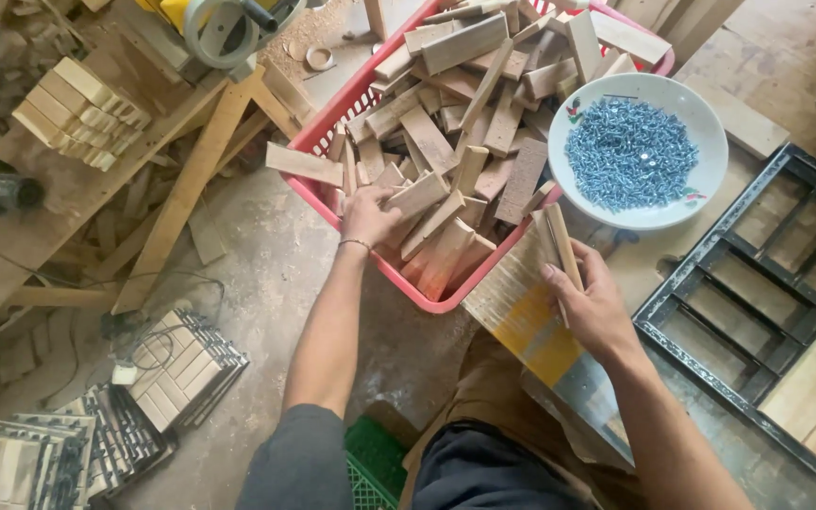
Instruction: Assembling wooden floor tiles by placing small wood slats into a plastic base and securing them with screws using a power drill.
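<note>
A red plastic basket [431, 300] heaped with short wooden slats fills the middle of the view. My left hand [370, 215] reaches into its near left side, fingers closed on a wooden slat [415, 195] in the pile. My right hand [592, 300] is just right of the basket, gripping a small stack of slats [559, 241] held upright on edge. Beneath that hand a worn board [535, 331] with a yellow patch lies across my lap.
A white bowl [700, 127] of silver screws rests against the basket's right side. A black plastic grid frame [757, 302] lies at right, with pale boards beyond. Finished slat tiles [181, 368] lie on the floor at left, near a saw [224, 28], stacked blocks and scrap wood.
</note>
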